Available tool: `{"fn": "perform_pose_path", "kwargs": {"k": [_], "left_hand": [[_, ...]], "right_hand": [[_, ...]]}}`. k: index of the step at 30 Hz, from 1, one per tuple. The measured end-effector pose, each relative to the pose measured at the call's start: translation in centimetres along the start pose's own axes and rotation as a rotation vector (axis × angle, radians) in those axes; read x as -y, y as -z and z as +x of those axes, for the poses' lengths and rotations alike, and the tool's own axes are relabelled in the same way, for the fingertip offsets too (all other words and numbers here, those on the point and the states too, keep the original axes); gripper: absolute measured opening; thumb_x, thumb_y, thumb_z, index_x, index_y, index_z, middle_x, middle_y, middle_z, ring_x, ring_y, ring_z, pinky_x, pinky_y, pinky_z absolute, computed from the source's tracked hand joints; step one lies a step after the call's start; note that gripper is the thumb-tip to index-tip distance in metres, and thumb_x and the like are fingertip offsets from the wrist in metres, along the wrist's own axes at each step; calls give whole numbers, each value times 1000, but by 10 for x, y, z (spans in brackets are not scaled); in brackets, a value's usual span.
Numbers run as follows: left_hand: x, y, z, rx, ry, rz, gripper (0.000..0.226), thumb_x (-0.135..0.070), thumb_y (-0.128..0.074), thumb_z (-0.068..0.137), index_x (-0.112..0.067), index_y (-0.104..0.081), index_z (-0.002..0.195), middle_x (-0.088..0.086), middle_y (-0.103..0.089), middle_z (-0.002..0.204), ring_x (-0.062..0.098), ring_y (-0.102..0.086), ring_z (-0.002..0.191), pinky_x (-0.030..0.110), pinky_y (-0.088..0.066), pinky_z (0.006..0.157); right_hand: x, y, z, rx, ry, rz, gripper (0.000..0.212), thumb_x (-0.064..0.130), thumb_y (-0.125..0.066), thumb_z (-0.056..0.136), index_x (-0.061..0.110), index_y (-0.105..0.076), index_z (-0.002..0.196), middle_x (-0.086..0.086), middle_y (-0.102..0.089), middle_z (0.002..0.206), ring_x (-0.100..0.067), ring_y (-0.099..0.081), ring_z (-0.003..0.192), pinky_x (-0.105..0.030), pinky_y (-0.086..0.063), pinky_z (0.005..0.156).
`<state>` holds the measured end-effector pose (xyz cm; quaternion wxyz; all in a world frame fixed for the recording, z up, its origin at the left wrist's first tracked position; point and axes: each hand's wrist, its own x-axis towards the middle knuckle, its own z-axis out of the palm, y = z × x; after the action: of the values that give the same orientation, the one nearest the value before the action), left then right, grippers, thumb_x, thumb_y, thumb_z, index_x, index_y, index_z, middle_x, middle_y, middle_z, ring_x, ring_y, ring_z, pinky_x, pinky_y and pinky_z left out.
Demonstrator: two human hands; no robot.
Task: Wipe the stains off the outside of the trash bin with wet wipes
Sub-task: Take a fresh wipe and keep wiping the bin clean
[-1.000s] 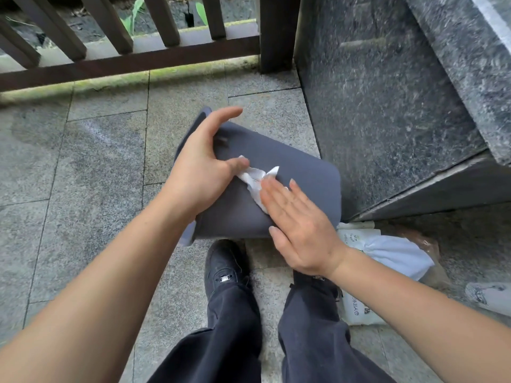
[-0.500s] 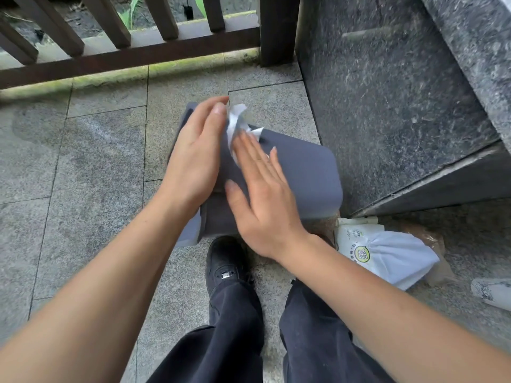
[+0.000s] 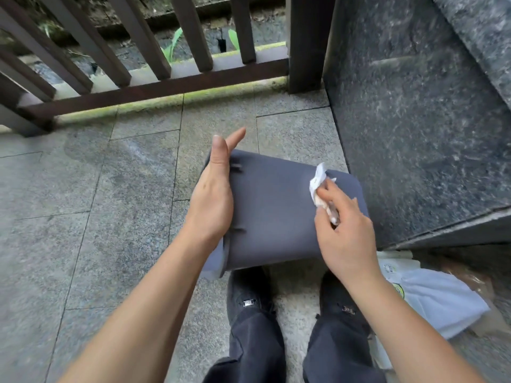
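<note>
Wiping goes best with the left hand (image 3: 213, 200), fingers straight and together, bracing the trash bin (image 3: 276, 211) while the right hand (image 3: 345, 233) pinches the wet wipe (image 3: 318, 179) flat against it.

Soft even daylight, no glare; wide-angle edge warp, slight motion blur.

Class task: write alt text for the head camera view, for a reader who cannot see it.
A person's right hand pinches a white wet wipe against a grey trash bin lying on its side, while the open left hand steadies its edge, on stone paving beside a wooden railing.
</note>
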<state>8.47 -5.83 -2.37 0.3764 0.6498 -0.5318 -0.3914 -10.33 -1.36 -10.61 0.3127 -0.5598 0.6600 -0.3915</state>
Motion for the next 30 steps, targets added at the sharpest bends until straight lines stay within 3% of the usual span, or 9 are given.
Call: {"fn": "perform_pose_path", "kwargs": {"k": [3, 8, 11, 12, 14, 18, 21, 27, 30], "left_hand": [[7, 8, -7, -2, 0, 24, 55, -83, -5, 87, -75, -30, 135, -62, -29, 117, -45, -26, 98, -15, -17, 74], [19, 19, -9, 7, 47, 5, 59, -89, -1, 78, -81, -22, 133, -55, -34, 130, -18, -42, 123, 1, -31, 89], [22, 18, -9, 64, 24, -63, 57, -82, -2, 87, -74, -27, 138, -42, -33, 148, -13, -31, 138, 22, -24, 113], [21, 17, -9, 78, 10, -75, 58, -80, -3, 89, -71, -30, 140, -44, -31, 147, -19, -26, 137, 17, -19, 113], [21, 19, -8, 103, -4, -116, 61, -79, -7, 90, -65, -34, 143, -50, -31, 140, -26, -25, 130, 5, -21, 107], [30, 27, -4, 137, 83, -257, 57, -76, -13, 94, -61, -40, 142, -33, -54, 137, 0, -53, 128, 32, -46, 106], [36, 37, -1, 119, 160, -374, 61, -71, -14, 98, -49, -36, 150, -12, -63, 137, 15, -64, 120, 32, -57, 90], [45, 40, -2, 41, 202, -423, 66, -74, -13, 95, -48, -29, 153, -8, -46, 154, 14, -54, 131, 43, -42, 110], [47, 36, -4, -41, 142, -308, 65, -69, -8, 98, -44, -26, 156, -19, -21, 163, -8, -25, 142, 18, -22, 115]], "right_hand": [[-5, 3, -4, 9, -40, 28, 44, 6, -52, 93, 23, -59, 134, 13, -58, 140, -15, -52, 134, -34, -37, 113], [14, -13, -19, 190, 316, -44, 64, -10, -44, 92, 23, -45, 147, 28, -31, 153, -1, -24, 149, -25, -9, 124], [32, -25, -23, 266, 550, -93, 70, -9, -44, 83, 18, -45, 148, 9, -37, 158, -12, -26, 151, -39, -16, 125], [38, -29, -24, 280, 583, -101, 69, -7, -44, 81, 17, -47, 146, 2, -38, 158, -15, -27, 150, -42, -19, 124], [43, -34, -26, 281, 595, -132, 66, -1, -41, 80, 17, -50, 143, -2, -40, 158, -17, -28, 150, -47, -23, 122], [44, -34, -19, 208, 423, -282, 61, 11, -39, 84, 22, -50, 143, 4, -42, 156, -15, -30, 149, -59, -20, 119], [44, -36, -9, 232, 294, -281, 56, 14, -38, 89, 19, -49, 143, 4, -38, 159, -13, -23, 151, -54, -17, 122], [60, -59, -8, 407, 406, -296, 55, 30, -32, 100, 24, -32, 154, 9, -27, 163, -8, -12, 153, -47, -11, 125], [71, -67, -10, 414, 477, -281, 52, 34, -29, 101, 26, -39, 151, 6, -33, 161, -11, -18, 152, -46, -13, 124]]}}
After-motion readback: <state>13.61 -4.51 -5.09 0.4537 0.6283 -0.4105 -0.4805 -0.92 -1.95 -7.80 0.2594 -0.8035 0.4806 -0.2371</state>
